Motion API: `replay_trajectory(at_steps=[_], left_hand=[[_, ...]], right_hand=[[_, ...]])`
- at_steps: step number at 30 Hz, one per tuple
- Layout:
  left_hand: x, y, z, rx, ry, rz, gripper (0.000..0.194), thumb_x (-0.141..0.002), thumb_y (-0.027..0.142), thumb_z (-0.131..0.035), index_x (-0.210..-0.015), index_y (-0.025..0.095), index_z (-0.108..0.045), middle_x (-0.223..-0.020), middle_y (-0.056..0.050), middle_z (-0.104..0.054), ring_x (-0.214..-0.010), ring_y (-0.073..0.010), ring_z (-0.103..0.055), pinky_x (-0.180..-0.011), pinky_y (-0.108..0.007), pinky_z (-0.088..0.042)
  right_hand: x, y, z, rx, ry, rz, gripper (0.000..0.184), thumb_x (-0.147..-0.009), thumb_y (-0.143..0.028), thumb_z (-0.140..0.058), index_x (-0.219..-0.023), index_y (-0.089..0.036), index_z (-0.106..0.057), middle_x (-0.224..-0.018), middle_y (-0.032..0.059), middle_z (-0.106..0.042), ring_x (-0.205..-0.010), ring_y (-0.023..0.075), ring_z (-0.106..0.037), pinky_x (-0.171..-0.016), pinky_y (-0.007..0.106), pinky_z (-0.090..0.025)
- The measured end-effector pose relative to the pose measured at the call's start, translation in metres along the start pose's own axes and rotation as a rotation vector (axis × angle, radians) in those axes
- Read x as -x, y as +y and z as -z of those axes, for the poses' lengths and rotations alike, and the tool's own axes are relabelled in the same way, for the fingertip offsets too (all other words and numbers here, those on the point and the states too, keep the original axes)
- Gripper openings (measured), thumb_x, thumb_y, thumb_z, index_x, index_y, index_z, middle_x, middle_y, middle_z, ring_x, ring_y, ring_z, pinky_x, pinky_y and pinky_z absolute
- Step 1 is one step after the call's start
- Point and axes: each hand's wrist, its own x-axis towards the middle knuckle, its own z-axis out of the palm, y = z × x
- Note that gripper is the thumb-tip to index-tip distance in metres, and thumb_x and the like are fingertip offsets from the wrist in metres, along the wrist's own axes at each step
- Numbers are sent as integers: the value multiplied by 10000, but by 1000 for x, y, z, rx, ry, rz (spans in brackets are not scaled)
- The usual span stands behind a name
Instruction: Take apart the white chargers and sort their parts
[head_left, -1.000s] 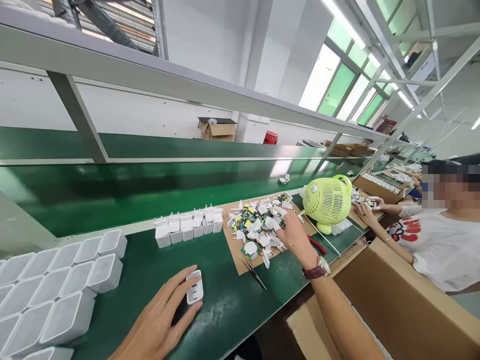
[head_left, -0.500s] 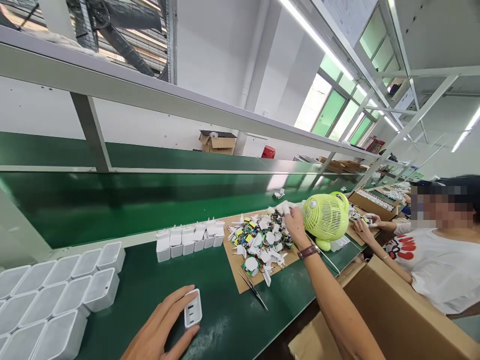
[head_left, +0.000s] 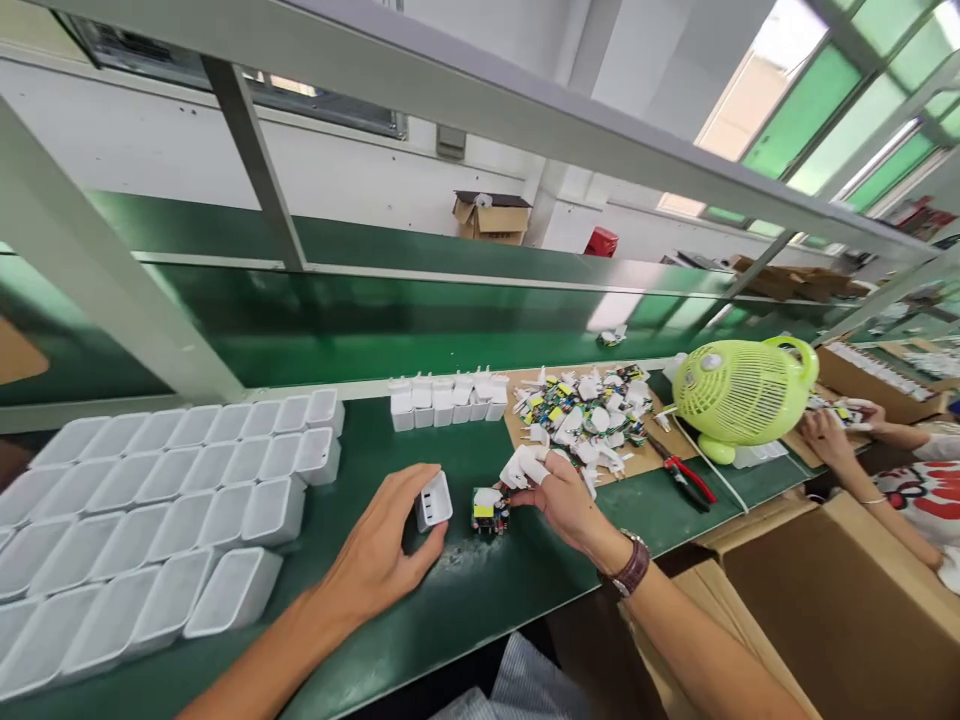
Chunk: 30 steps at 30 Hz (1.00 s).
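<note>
The right hand [head_left: 566, 500] hides its own grip: white covers [head_left: 525, 466] on its fingers screen the near-left edge of the pile [head_left: 592, 415], and exactly where finger meets board [head_left: 486, 512] is hard to make out. The left hand covers the far-left side of the case [head_left: 433, 500]. Well left of the pile, rows of tubs [head_left: 180, 500] run off the picture's edge; beyond the fan [head_left: 739, 390], which stands just right of the pile, a co-worker's body is cut off (only forearms, hands [head_left: 829, 430] and part of a shirt show).

The case lies left of the pile and nearer the person, its long axis running away from them, with dark slots lined up along it. The board is between case and pile, apart from the case, its yellow block facing the person.

The left hand is curved half open, thumb and fingers closed around the case. The right hand, palm down, reaches in from the pile's near side, fingers bunched (a watch [head_left: 632, 566] at the wrist), seemingly pinching the board by its right side.
</note>
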Motion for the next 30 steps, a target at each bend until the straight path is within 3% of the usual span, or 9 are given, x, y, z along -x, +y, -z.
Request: replay_trajectory(at_steps=[3,5,7,9,12,16,21,25,30], left_hand=[[1,1,3,-2,-11,27,574,-958,215,-580,-1498,230,-384,-1387,-155,-575,-1277,-306,-604,-1071,-477,-544],[2,2,3,4,-40,42,611,-946,193,-571,-1516,230,-356,-1404,-160,-556,-1302,-315,-580,-1082,-495,-532],[4,3,2,18,-76,53,643,-930,169,-560,-1530,230,-335,-1420,-163,-540,-1323,-319,-559,-1095,-510,-519],[4,5,2,42,-110,68,667,-914,154,-554,-1535,229,-322,-1430,-164,-529,-1326,-318,-552,-1099,-513,-516],[5,6,3,84,-137,94,697,-899,150,-556,-1543,232,-303,-1436,-163,-521,-1316,-313,-558,-1093,-506,-520],[4,8,6,127,-166,135,736,-888,163,-578,-1558,234,-283,-1421,-163,-526,-1304,-314,-563,-1090,-503,-523],[4,7,8,173,-192,187,794,-862,167,-599,-1580,233,-264,-1378,-153,-562,-1257,-306,-597,-1079,-488,-534],[6,3,7,243,-249,249,878,-846,121,-582,-1623,236,-189,-1489,-156,-518,-1341,-288,-577,-1117,-446,-520],[7,-2,0,231,-217,320,810,-895,188,-602,-1610,235,-225,-1474,-146,-562,-1350,-295,-589,-1152,-471,-490]], right_hand=[[13,8,-8,65,-32,38,288,-987,-383,-499,-1179,-198,-608,-1035,94,-735,-971,254,-715,-877,477,-626],[17,7,1,312,-65,210,477,-931,-205,-512,-1407,-183,-519,-1321,150,-666,-1288,292,-607,-1093,566,-512],[18,4,10,644,-177,426,724,-832,-41,-484,-1541,-178,-420,-1525,161,-535,-1518,311,-375,-1214,615,-373],[20,1,11,873,-328,548,867,-741,26,-485,-1579,-177,-391,-1569,154,-500,-1562,333,-292,-1241,645,-317],[23,-1,0,990,-424,552,822,-771,13,-519,-1567,-163,-416,-1423,175,-620,-1393,354,-509,-1195,656,-368],[28,5,-11,925,-369,482,665,-928,-153,-580,-1566,-167,-397,-1380,181,-633,-1257,356,-577,-1081,630,-476],[35,18,-15,720,-281,448,590,-911,-138,-576,-1489,-197,-472,-1302,144,-661,-1258,307,-592,-1050,537,-539],[44,15,-21,607,-88,433,526,-896,-153,-585,-1416,-201,-519,-1191,121,-680,-1136,283,-644,-957,485,-590],[57,-4,-23,526,129,471,512,-932,-148,-599,-1426,-256,-519,-1289,114,-649,-1226,285,-612,-1040,524,-541]])
